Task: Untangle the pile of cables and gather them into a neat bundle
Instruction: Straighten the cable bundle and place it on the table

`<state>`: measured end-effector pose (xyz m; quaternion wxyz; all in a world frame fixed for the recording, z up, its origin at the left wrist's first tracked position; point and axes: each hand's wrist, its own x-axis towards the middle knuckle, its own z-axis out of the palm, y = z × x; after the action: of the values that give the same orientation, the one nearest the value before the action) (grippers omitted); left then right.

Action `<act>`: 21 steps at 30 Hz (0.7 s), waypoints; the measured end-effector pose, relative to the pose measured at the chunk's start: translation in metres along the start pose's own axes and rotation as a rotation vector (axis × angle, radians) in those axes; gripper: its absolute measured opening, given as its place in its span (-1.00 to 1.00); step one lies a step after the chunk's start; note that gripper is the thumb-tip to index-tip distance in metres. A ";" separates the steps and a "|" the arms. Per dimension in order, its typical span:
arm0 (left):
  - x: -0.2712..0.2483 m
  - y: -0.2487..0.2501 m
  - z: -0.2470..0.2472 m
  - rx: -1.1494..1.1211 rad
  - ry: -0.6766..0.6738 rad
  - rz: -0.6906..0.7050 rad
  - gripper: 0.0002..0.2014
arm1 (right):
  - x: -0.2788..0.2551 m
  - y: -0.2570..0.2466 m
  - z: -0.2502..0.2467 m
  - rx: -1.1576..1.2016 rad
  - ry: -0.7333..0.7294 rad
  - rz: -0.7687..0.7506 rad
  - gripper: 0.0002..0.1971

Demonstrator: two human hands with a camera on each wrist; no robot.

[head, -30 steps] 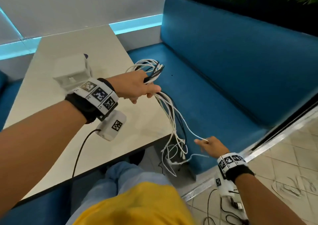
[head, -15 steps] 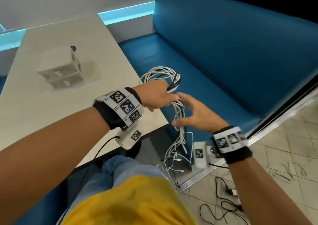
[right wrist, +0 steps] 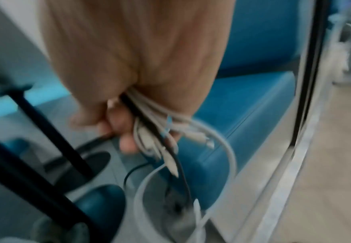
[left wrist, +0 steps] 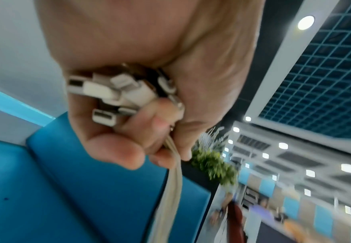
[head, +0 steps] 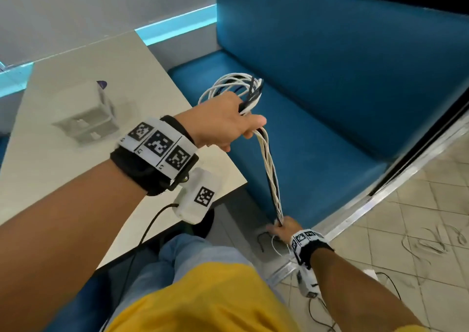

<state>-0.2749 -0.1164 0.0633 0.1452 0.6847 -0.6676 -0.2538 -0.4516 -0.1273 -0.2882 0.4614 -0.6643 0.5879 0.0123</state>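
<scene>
Now left hand [head: 223, 120] fingers clench cables [head: 270, 171] past table [head: 228, 192] edge; right hand [head: 284, 230] fingers grip lower ends.

Count: one bundle of white and black cables [head: 271, 171]; two hands; one beige table [head: 76, 169]; one blue padded bench [head: 330, 90].

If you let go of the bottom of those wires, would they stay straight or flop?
Probably flop: the cables look straight only between the left hand and right hand. Loose ends below curl. Likely light, since one hand holds them up.
</scene>
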 end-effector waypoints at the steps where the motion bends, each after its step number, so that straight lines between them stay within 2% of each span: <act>1: -0.001 -0.003 0.002 0.040 -0.033 0.012 -0.63 | 0.000 0.008 -0.002 -0.136 -0.107 0.025 -0.64; 3: -0.002 -0.014 0.010 0.115 -0.105 0.005 -0.62 | -0.001 0.013 -0.019 -0.388 -0.212 0.015 -0.60; 4: -0.001 -0.020 0.013 0.134 -0.129 -0.017 -0.62 | -0.002 0.009 -0.033 -0.482 -0.219 -0.018 -0.49; 6: -0.001 -0.027 0.017 0.144 -0.161 -0.059 -0.63 | -0.008 -0.007 -0.062 -0.531 -0.205 -0.084 -0.21; 8: -0.002 -0.029 0.019 0.130 -0.188 -0.077 -0.65 | -0.012 -0.032 -0.093 -0.557 -0.175 -0.079 -0.01; 10: -0.004 -0.030 0.024 0.077 -0.220 -0.092 -0.63 | -0.022 -0.063 -0.129 -0.564 -0.106 -0.100 -0.06; 12: -0.006 -0.034 0.028 0.012 -0.238 -0.087 -0.54 | -0.039 -0.093 -0.160 -0.442 0.003 -0.225 -0.16; 15: -0.011 -0.036 0.023 -0.181 -0.194 -0.074 -0.69 | -0.076 -0.142 -0.180 -0.066 0.145 -0.577 -0.10; 16: -0.014 -0.036 0.020 -0.251 -0.195 -0.066 -0.72 | -0.087 -0.158 -0.177 -0.033 0.175 -0.692 -0.05; 18: -0.019 -0.039 0.014 -0.378 -0.282 -0.042 -0.71 | -0.101 -0.187 -0.165 -0.093 0.204 -0.890 -0.01; 19: -0.023 -0.041 0.011 -0.417 -0.336 -0.040 -0.68 | -0.104 -0.200 -0.159 -0.132 0.188 -0.958 -0.07; 20: -0.027 -0.044 0.009 -0.436 -0.377 -0.057 -0.66 | -0.106 -0.212 -0.153 -0.170 0.152 -1.002 -0.22; 21: -0.031 -0.047 0.006 -0.448 -0.395 -0.084 -0.65 | -0.107 -0.221 -0.148 -0.205 0.104 -1.019 -0.45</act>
<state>-0.2377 -0.0817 0.0379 0.1493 0.6000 -0.5814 -0.5288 -0.3868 -0.1638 -0.0114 0.3117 -0.9076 0.2082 -0.1893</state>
